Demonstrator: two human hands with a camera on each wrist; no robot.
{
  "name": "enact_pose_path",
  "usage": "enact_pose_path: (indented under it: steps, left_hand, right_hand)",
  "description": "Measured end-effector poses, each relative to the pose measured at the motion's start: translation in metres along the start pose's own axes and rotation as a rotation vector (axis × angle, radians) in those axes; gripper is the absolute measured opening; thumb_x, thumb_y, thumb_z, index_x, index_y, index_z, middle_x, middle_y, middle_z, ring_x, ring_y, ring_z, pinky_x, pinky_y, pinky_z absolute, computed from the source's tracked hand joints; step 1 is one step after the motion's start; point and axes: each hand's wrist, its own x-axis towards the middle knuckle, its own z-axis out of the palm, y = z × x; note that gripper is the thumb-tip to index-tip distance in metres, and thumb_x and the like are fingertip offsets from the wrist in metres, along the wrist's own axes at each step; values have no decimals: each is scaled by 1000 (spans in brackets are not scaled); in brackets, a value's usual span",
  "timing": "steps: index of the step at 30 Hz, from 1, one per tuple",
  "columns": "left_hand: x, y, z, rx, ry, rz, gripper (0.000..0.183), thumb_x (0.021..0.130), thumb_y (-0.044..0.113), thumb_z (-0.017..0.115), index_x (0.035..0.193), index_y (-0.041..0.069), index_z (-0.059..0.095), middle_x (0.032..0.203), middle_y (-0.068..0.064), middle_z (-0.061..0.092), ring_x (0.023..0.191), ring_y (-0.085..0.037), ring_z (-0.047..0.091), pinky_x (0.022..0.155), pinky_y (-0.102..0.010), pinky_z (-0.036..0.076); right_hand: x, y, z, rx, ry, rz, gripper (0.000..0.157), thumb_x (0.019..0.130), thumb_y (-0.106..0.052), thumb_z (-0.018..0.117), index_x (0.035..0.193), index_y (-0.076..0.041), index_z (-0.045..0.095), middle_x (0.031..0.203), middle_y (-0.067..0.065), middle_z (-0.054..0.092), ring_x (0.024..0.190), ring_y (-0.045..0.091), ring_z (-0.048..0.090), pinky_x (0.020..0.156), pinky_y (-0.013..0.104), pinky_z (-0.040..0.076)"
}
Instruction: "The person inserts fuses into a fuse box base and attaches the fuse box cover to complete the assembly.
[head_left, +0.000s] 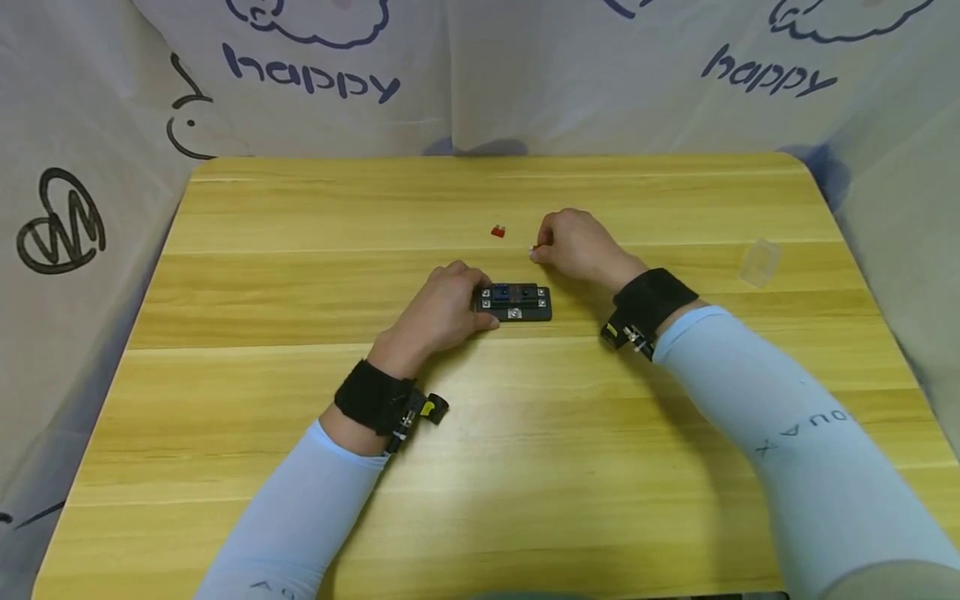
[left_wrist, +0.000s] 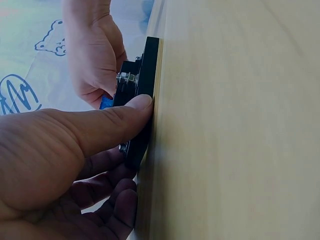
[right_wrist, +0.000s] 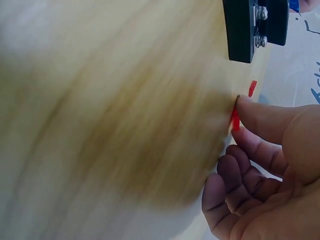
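A black fuse block (head_left: 531, 315) with metal screw terminals lies on the table, a blue blade fuse (head_left: 501, 292) seated in its left part. My left hand (head_left: 444, 310) holds the block's left end, thumb along the near edge and fingers behind. Up and to the right of the block, my right hand (head_left: 579, 243) pinches a red blade fuse (right_wrist: 236, 121) between thumb and index finger, down at the table surface. Another red blade fuse (head_left: 498, 232) lies behind the block, left of the right hand. The right hand's other fingers curl loosely in the right wrist view.
A small clear plastic box (head_left: 760, 262) lies at the right side of the wooden table (head_left: 525, 483). White curtains (head_left: 540, 100) with drawings and lettering hang beyond the table's back and side edges.
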Motion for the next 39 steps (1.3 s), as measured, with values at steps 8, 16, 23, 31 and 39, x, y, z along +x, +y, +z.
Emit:
enact_pose_path:
  steps: [8,16,23,31,39]
  left_hand:
    - [1,-1,0,0,3,-5,59,79,39,78,126,9,58,113,-7,55,99,-23,47,91,-39,43]
    - [0,0,0,-12,-6,-18,59,79,39,78,126,9,57,113,-7,55,100,-24,47,91,-40,43]
    - [1,0,0,-5,-4,-5,59,79,39,78,125,9,58,113,-7,55,98,-23,47,91,-39,43]
    - [1,0,0,-3,-4,-3,59,79,39,78,125,8,58,112,-7,55,98,-24,47,91,-39,43]
    - [1,0,0,2,5,12,58,79,39,78,125,8,58,114,-8,56,99,-24,48,92,-39,42]
  right_hand:
    - [-2,2,3,46,45,-5,19,91,-28,66,91,-11,58,87,7,62,77,26,53,70,37,40]
    - [-8,3,2,120,101,-24,16,92,-24,64,96,-11,58,89,6,65,76,24,55,69,37,42]
    - [-18,-3,-1,170,96,-59,13,93,-23,64,99,-11,62,90,4,67,79,21,58,71,37,45]
    - [-28,-7,-4,176,111,-123,13,95,-23,62,103,-14,65,94,4,69,82,19,60,74,38,48]
    - [-42,-10,-6,106,122,-195,16,96,-20,61,108,-13,69,97,4,71,83,17,62,74,38,51]
